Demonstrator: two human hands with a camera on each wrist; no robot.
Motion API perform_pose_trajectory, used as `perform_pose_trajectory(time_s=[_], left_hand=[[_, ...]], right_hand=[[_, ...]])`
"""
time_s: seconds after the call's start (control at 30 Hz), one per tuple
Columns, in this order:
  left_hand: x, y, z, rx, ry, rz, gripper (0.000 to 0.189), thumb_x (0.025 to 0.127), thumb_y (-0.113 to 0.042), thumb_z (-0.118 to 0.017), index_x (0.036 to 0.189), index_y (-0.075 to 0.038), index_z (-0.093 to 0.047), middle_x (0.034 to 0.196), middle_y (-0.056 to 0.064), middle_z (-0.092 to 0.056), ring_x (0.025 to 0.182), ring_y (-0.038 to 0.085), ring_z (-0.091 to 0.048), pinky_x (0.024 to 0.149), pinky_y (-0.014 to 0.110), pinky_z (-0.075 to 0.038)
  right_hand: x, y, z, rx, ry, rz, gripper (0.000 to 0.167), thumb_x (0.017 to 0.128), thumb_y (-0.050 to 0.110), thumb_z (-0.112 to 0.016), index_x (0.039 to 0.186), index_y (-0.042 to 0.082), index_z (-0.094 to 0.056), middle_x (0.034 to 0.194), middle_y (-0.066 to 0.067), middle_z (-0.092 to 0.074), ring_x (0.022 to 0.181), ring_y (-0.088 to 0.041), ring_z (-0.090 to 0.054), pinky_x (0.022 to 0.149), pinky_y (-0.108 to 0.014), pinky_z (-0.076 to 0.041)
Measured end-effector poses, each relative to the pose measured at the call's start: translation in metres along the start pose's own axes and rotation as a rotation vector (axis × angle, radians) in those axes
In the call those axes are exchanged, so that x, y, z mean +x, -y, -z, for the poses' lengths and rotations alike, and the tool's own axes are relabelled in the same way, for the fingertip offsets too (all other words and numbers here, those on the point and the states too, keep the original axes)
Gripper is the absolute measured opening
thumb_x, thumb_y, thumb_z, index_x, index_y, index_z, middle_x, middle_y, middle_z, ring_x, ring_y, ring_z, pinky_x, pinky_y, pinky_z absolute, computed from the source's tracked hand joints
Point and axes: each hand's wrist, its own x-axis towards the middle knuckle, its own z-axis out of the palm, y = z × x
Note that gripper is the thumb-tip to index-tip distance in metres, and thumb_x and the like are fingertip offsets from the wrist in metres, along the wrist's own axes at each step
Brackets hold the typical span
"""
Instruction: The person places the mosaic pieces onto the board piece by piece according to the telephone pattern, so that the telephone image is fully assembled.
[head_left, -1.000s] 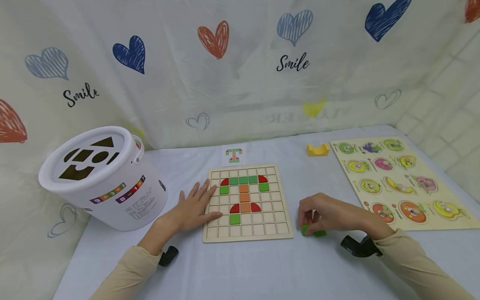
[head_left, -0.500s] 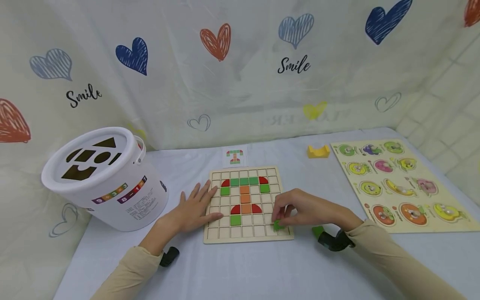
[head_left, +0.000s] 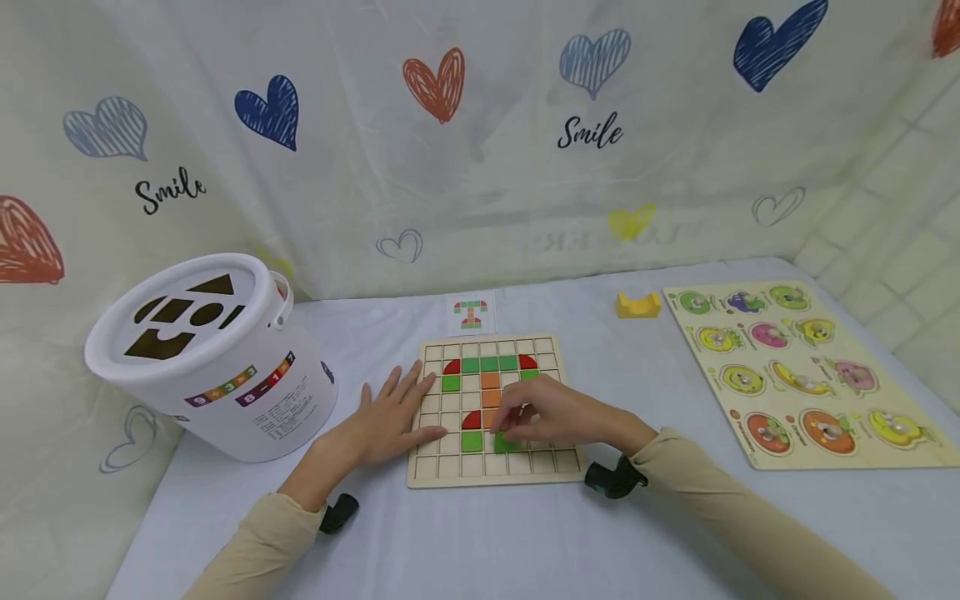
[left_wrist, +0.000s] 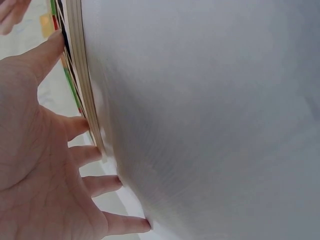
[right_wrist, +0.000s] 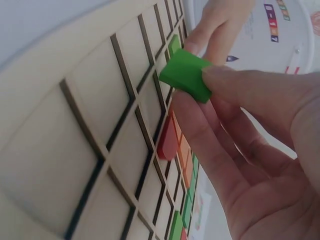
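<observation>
A wooden grid board (head_left: 442, 468) lies on the table, holding green squares, orange squares (head_left: 490, 398) and red quarter-round pieces (head_left: 472, 421). My left hand (head_left: 386, 423) rests with fingers spread along the board's left side, thumb and fingertips at its edge. My right hand (head_left: 551, 412) pinches a green square block (right_wrist: 186, 75) between thumb and fingers, close over the board's lower middle. In the head view that block is right of a green square (head_left: 472, 441) set in the grid. One red piece (right_wrist: 169, 142) shows below the held block in the right wrist view.
Behind the board lies a small pattern card (head_left: 471, 315). A white bucket (head_left: 255, 417) with shape holes in its lid stands at the left. A yellow arch block (head_left: 637, 307) sits at the back right, beside a fruit puzzle board (head_left: 795, 375).
My right hand has picked up a green block from the table right of the board and carried it left over the grid. The left hand has stayed in place.
</observation>
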Motion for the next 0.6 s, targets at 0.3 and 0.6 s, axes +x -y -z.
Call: perform_pose_trajectory(time_s=[0.3, 0.6], left_hand=[[-0.001, 0.000, 0.000, -0.007, 0.000, -0.005, 0.092, 0.101, -0.066, -0.053, 0.168, -0.010, -0.022, 0.175, 0.016, -0.007, 0.159, 0.047, -0.005, 0.113, 0.083, -0.006], [-0.001, -0.001, 0.000, 0.001, -0.004, -0.005, 0.092, 0.102, -0.065, -0.053, 0.168, -0.010, -0.021, 0.175, 0.016, -0.007, 0.159, 0.047, -0.005, 0.113, 0.083, -0.007]], right_hand=[[0.011, 0.003, -0.010, -0.048, -0.067, -0.032, 0.013, 0.093, -0.003, -0.076, 0.101, 0.006, -0.079, 0.098, 0.001, -0.072, 0.085, -0.005, -0.063, 0.081, -0.025, -0.059], [0.012, 0.005, -0.013, -0.084, -0.055, -0.049, 0.014, 0.093, -0.002, -0.076, 0.103, 0.006, -0.081, 0.098, 0.002, -0.073, 0.085, -0.003, -0.063, 0.079, -0.023, -0.058]])
